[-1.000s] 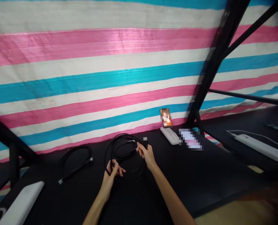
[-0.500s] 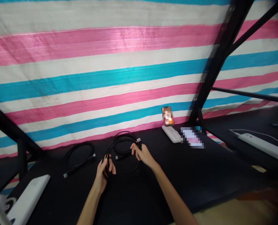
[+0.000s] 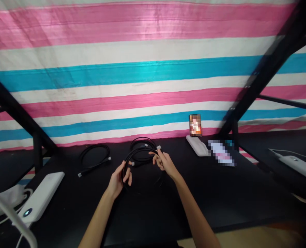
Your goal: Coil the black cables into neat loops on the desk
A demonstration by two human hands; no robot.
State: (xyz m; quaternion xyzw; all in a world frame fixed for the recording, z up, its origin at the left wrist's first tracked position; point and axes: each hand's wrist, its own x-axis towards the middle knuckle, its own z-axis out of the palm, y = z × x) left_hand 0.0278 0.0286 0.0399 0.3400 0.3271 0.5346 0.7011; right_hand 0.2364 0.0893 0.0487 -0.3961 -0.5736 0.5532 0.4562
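A looped black cable (image 3: 140, 150) is held between my two hands above the black table (image 3: 142, 217). My left hand (image 3: 120, 179) has its fingers wrapped round the left side of the loop. My right hand (image 3: 163, 162) pinches the right side close to a light-coloured connector (image 3: 158, 147). Behind the held loop, a second coiled black cable (image 3: 143, 138) lies on the table, partly hidden, with a connector (image 3: 133, 164) at its near side. Another coiled black cable (image 3: 94, 146) with two light connectors rests to the left.
At the left are a white device (image 3: 44, 193) and a curved white tube (image 3: 10, 213). A white block (image 3: 198, 146), an upright blurred card (image 3: 195, 125) and a blurred packet (image 3: 221, 153) stand right. A striped sheet (image 3: 132, 75) hangs behind, with black frame bars (image 3: 261, 79).
The view has shifted and levelled out. My hands still hold the cable, and the fingers of my right hand are curled more around its end.
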